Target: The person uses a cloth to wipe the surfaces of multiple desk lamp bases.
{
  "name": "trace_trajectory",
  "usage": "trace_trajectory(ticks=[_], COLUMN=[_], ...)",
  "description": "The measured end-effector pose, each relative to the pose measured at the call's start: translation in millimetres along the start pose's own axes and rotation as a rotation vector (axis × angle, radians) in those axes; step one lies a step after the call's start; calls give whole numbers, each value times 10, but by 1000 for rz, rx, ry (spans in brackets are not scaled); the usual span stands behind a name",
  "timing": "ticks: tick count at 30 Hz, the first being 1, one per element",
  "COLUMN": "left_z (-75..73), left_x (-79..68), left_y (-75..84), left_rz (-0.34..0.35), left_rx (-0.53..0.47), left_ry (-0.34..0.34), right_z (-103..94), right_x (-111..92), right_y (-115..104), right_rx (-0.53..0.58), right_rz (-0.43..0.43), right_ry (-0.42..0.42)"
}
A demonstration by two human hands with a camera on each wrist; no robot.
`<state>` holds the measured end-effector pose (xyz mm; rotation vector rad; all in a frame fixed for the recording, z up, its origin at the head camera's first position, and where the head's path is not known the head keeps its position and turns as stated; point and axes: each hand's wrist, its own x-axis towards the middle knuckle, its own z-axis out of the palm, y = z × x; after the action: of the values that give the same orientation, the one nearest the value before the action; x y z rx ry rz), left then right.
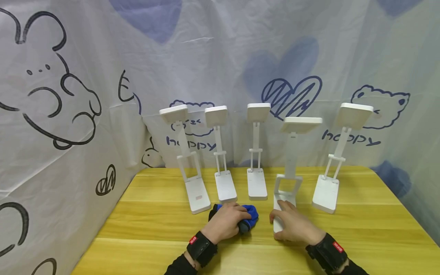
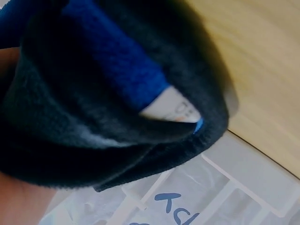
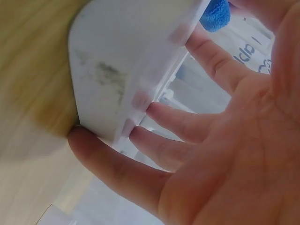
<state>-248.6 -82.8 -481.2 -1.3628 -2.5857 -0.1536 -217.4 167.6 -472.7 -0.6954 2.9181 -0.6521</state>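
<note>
My left hand point(image 1: 227, 221) grips a bunched blue and black cloth point(image 1: 251, 214) on the wooden table. In the left wrist view the cloth point(image 2: 126, 70) fills much of the picture, its dark folds around blue fleece and a white printed label point(image 2: 173, 107). My right hand point(image 1: 297, 225) holds the base of a white desk lamp point(image 1: 289, 152), fingers spread around its edges. The right wrist view shows fingertips touching the base point(image 3: 136, 37), which bears a dark smudge point(image 3: 110, 75). This lamp stands upright with its head folded forward.
More white desk lamps stand along the back: one at far left point(image 1: 197, 194), two in the middle point(image 1: 225, 187) and one at right point(image 1: 325, 193). A printed curtain point(image 1: 223, 68) hangs behind the table point(image 1: 144, 225) and along its sides.
</note>
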Motion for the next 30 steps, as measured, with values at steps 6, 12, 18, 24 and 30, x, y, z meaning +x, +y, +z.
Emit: trace_trajectory(ticks=[6, 12, 18, 24, 30], left_z=[8, 29, 4, -1, 4], left_x=[3, 7, 20, 31, 10], left_y=[5, 6, 23, 34, 17], left_rz=[13, 6, 15, 23, 6], left_rx=[3, 6, 14, 11, -1], left_ry=[6, -1, -14, -21, -29], right_z=[21, 36, 11, -17, -51], right_x=[31, 72, 87, 126, 244], right_y=[33, 87, 164, 223, 308], right_rx=[-38, -69, -67, -41, -38], right_rz=[0, 50, 91, 114, 79], right_ry=[54, 84, 91, 86, 92])
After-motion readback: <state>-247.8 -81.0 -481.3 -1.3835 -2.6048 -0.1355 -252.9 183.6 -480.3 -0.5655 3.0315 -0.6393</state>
